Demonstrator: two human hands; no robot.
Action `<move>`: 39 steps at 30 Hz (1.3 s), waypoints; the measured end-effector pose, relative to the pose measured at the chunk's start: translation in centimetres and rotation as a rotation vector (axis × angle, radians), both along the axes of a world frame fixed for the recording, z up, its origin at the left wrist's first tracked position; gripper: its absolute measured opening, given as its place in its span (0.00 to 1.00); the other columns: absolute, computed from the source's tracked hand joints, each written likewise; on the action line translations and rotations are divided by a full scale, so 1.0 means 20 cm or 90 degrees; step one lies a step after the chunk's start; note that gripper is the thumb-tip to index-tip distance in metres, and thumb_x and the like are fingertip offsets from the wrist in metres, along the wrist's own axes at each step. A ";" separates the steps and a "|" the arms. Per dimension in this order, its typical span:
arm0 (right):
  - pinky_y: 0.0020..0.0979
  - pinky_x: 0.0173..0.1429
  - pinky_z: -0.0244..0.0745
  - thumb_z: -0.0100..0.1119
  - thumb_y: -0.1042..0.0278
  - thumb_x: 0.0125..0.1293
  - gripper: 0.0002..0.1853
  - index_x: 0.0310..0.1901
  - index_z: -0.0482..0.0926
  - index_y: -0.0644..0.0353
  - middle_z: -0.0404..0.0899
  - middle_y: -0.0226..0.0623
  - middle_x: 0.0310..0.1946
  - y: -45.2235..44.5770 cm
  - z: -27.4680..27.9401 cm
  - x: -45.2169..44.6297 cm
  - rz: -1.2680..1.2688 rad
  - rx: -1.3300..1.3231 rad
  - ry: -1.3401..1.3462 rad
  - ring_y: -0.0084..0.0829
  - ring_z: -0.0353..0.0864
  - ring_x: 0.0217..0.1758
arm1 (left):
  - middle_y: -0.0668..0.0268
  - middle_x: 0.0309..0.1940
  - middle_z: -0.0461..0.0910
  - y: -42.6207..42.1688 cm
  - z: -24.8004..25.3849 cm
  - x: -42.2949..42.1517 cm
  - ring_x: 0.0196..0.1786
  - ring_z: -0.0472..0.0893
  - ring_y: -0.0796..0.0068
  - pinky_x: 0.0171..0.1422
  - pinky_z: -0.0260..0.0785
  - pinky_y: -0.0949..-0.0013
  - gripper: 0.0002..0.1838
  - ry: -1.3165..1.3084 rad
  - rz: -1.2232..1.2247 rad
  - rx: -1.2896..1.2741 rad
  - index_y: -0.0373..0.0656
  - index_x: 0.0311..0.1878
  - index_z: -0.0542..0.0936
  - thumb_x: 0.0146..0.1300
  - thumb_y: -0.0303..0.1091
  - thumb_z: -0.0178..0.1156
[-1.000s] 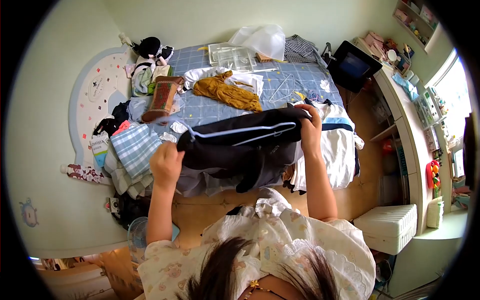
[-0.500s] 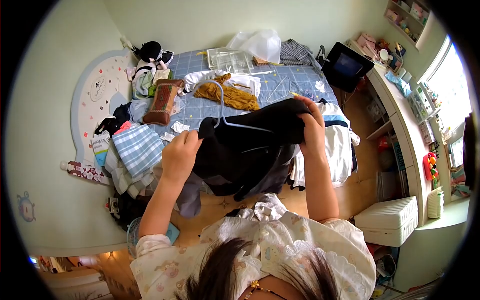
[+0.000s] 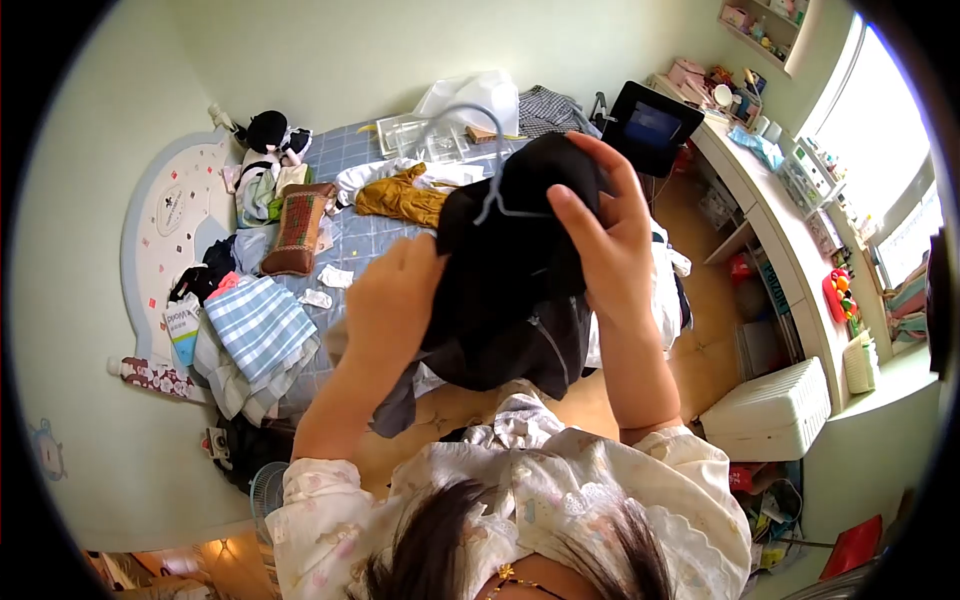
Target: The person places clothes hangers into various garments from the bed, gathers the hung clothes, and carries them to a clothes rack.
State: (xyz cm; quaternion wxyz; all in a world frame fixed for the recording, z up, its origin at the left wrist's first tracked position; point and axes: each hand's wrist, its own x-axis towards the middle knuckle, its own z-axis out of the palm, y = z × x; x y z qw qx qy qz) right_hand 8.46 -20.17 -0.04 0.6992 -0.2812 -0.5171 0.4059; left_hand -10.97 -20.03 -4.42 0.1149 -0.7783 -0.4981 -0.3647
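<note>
A black jacket (image 3: 505, 310) with a zip and dark grey parts hangs between my hands, in front of my chest. The light blue hanger (image 3: 497, 165) has its hook standing up above the cloth, and its shoulders run partly inside the jacket. At the jacket's left edge my left hand (image 3: 393, 290) is closed on the fabric. My right hand (image 3: 610, 230) grips the upper right part, thumb in front and fingers over the top of the bunched cloth. Part of the hanger is hidden by the jacket.
Beyond the jacket is a bed with a blue checked sheet (image 3: 345, 262), holding a mustard garment (image 3: 400, 195), a brown pillow (image 3: 298, 228) and a blue plaid cloth (image 3: 258, 325). A long desk (image 3: 765, 235) runs along the right. A white storage box (image 3: 765, 410) stands on the floor.
My hands have come closer together, bunching the jacket. The right hand's side has risen and moved inward, and the hanger's hook has shifted right and up. The view has turned slightly right.
</note>
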 end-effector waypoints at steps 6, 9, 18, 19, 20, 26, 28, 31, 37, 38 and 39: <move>0.16 0.38 0.73 0.60 0.74 0.64 0.25 0.61 0.63 0.61 0.80 0.35 0.37 -0.04 -0.04 -0.02 0.064 -0.007 0.037 0.18 0.79 0.36 | 0.54 0.23 0.75 0.10 -0.04 -0.04 0.27 0.76 0.48 0.28 0.66 0.55 0.08 -0.154 -0.025 -0.108 0.42 0.38 0.75 0.64 0.36 0.57; 0.15 0.36 0.72 0.58 0.72 0.66 0.21 0.58 0.65 0.62 0.80 0.34 0.36 -0.05 -0.09 0.06 -0.008 -0.048 0.020 0.17 0.79 0.33 | 0.52 0.18 0.71 0.12 -0.02 -0.14 0.21 0.69 0.52 0.25 0.60 0.60 0.11 -0.291 -0.036 -0.019 0.37 0.34 0.73 0.66 0.36 0.56; 0.20 0.43 0.71 0.56 0.70 0.65 0.07 0.44 0.75 0.59 0.78 0.28 0.35 0.03 -0.29 0.30 0.043 -0.236 0.048 0.20 0.76 0.37 | 0.54 0.18 0.65 0.16 0.06 -0.32 0.20 0.62 0.56 0.24 0.58 0.64 0.14 -0.244 -0.012 0.127 0.36 0.30 0.70 0.65 0.36 0.58; 0.21 0.44 0.70 0.56 0.70 0.65 0.07 0.44 0.75 0.60 0.78 0.28 0.35 0.04 -0.32 0.35 -0.043 -0.177 -0.096 0.21 0.76 0.37 | 0.54 0.18 0.65 0.16 0.09 -0.32 0.20 0.63 0.55 0.24 0.58 0.64 0.14 -0.235 -0.033 0.156 0.36 0.30 0.70 0.65 0.36 0.58; 0.22 0.45 0.69 0.56 0.70 0.65 0.07 0.44 0.75 0.60 0.78 0.28 0.35 0.03 -0.34 0.37 -0.130 -0.118 -0.239 0.21 0.75 0.38 | 0.54 0.18 0.65 0.16 0.11 -0.33 0.20 0.62 0.54 0.24 0.58 0.64 0.14 -0.223 -0.025 0.153 0.36 0.30 0.69 0.65 0.36 0.58; 0.45 0.68 0.58 0.66 0.68 0.55 0.28 0.59 0.71 0.56 0.72 0.40 0.56 0.05 0.01 0.29 -0.526 0.356 -0.753 0.44 0.67 0.63 | 0.54 0.17 0.63 0.17 0.27 -0.37 0.20 0.59 0.55 0.24 0.58 0.65 0.16 -0.163 -0.022 0.121 0.37 0.28 0.66 0.65 0.37 0.59; 0.42 0.64 0.64 0.64 0.69 0.56 0.27 0.59 0.70 0.56 0.73 0.39 0.51 0.12 0.03 0.29 -0.452 0.414 -0.826 0.42 0.71 0.57 | 0.54 0.17 0.63 0.17 0.31 -0.38 0.20 0.58 0.56 0.23 0.57 0.66 0.16 -0.151 -0.027 0.114 0.37 0.28 0.67 0.63 0.36 0.60; 0.37 0.48 0.72 0.63 0.70 0.57 0.19 0.51 0.72 0.59 0.73 0.38 0.40 0.20 0.01 0.26 -0.368 0.420 -0.795 0.41 0.75 0.45 | 0.55 0.17 0.66 0.18 0.33 -0.39 0.20 0.62 0.54 0.24 0.60 0.65 0.14 -0.146 -0.069 0.097 0.38 0.30 0.69 0.62 0.36 0.62; 0.39 0.35 0.72 0.59 0.70 0.60 0.09 0.37 0.70 0.61 0.74 0.40 0.31 0.26 0.05 0.21 -0.328 0.450 -0.790 0.44 0.77 0.34 | 0.56 0.20 0.73 0.25 0.33 -0.39 0.24 0.74 0.53 0.25 0.64 0.61 0.11 -0.032 -0.082 0.170 0.39 0.32 0.73 0.60 0.36 0.62; 0.39 0.35 0.72 0.59 0.71 0.60 0.09 0.39 0.70 0.62 0.74 0.42 0.31 0.26 0.07 0.20 -0.310 0.424 -0.797 0.46 0.76 0.34 | 0.56 0.20 0.73 0.26 0.33 -0.39 0.23 0.74 0.53 0.25 0.64 0.60 0.11 -0.010 -0.092 0.185 0.39 0.32 0.73 0.60 0.36 0.62; 0.40 0.36 0.71 0.58 0.73 0.60 0.09 0.40 0.70 0.63 0.74 0.44 0.30 0.25 0.09 0.18 -0.292 0.397 -0.804 0.48 0.75 0.34 | 0.57 0.21 0.75 0.26 0.34 -0.39 0.23 0.76 0.54 0.25 0.66 0.60 0.10 0.016 -0.072 0.185 0.41 0.34 0.74 0.60 0.36 0.62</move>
